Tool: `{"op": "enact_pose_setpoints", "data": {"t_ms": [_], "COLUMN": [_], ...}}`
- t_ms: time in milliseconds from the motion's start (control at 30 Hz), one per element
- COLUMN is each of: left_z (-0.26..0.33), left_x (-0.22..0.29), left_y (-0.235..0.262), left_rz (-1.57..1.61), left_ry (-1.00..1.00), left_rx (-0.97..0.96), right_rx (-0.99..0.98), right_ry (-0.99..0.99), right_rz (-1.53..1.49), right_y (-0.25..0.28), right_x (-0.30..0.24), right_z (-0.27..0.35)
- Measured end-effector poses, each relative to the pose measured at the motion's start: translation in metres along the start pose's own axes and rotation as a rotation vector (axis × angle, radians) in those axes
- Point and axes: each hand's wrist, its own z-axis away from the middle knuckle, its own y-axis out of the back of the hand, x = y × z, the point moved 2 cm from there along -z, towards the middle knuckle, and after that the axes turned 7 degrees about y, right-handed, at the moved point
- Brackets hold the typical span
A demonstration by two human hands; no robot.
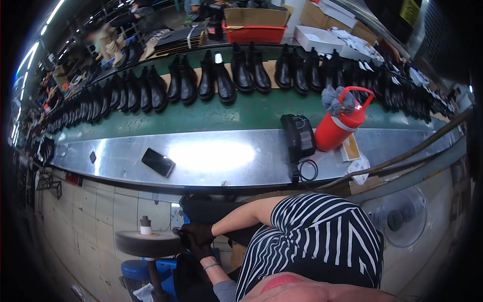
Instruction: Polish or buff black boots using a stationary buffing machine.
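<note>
My right hand [197, 233], in a black glove, reaches left from the striped shirt. Just below it, my left hand [201, 250], also gloved in black and with a band on the wrist, comes up from the lower edge. Both hands are closed together round a small dark, shiny thing [180, 233]. Gloves and dark clothing hide most of it, so its kind cannot be made out. It is at the right rim of a thick grey wheel [146, 242], which lies flat on an upright shaft. Whether it touches the wheel is unclear.
A metal-edged bench [211, 173] runs across, bearing a phone [158, 162], black pouch [298, 136] and red bottle [338, 126]. Black boots [225, 80] line its green far part. A blue motor [135, 272] sits below the wheel; a fan [402, 219] stands right.
</note>
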Motion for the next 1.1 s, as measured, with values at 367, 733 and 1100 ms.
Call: {"op": "enact_pose_setpoints", "data": {"t_ms": [367,733,1100], "left_z": [0.0,0.033,0.046], "left_x": [-0.008,0.014,0.032], "left_y": [0.031,0.01,-0.056], "left_rz": [-0.028,-0.715,-1.349], "left_ry": [-0.063,-0.438,-0.852], "left_rx": [0.314,0.3,0.128], "right_rx": [0.05,0.038,0.447], "right_ry": [0.084,0.063,-0.068], "right_rz": [-0.052,-0.078,-0.276], "right_y": [-0.026,-0.039,0.045], "right_x": [0.016,0.031,-0.014], "right_z": [0.002,-0.006,-0.018]}}
